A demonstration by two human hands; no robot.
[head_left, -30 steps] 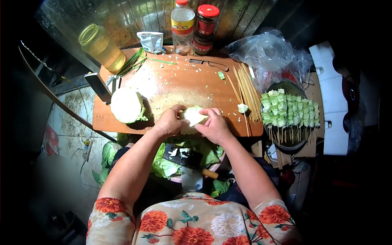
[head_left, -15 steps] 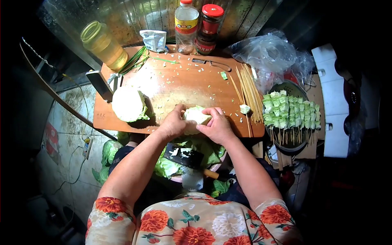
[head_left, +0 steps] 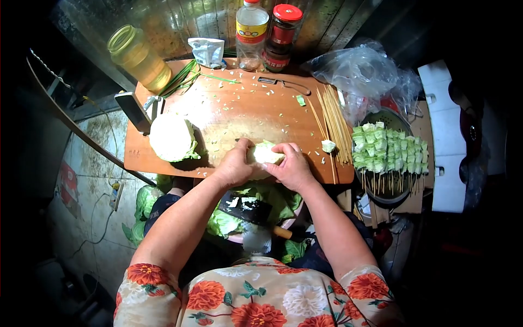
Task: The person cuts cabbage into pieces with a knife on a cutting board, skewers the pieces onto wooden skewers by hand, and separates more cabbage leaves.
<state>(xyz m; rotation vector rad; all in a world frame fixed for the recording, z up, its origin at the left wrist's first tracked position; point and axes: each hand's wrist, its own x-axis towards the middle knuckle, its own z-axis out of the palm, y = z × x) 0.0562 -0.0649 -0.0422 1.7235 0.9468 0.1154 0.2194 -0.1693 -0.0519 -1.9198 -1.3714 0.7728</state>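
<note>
Both of my hands are closed around a pale cabbage piece (head_left: 264, 153) at the front edge of the wooden table. My left hand (head_left: 236, 165) grips its left side, and the fingers of my right hand (head_left: 293, 168) pinch its right side. A large cut cabbage (head_left: 171, 137) sits on the table left of my hands. To the right, a small cabbage chunk (head_left: 328, 146) lies beside the loose bamboo skewers (head_left: 335, 122). Below my hands, a dark cleaver (head_left: 245, 211) with a wooden handle (head_left: 282, 232) rests over loose cabbage leaves (head_left: 222, 222).
Several loaded cabbage skewers (head_left: 388, 150) lie across a dark colander (head_left: 400, 197) at right. A phone (head_left: 132, 110) stands at the table's left. Behind are a yellow jar (head_left: 143, 60), a clear bottle (head_left: 251, 41), a red-lidded jar (head_left: 283, 35), a peeler (head_left: 283, 84) and plastic bags (head_left: 354, 71).
The cabbage piece has turned slightly between my hands, and my fingers have shifted a little on it. The whole view has moved very slightly; the other things stay in place.
</note>
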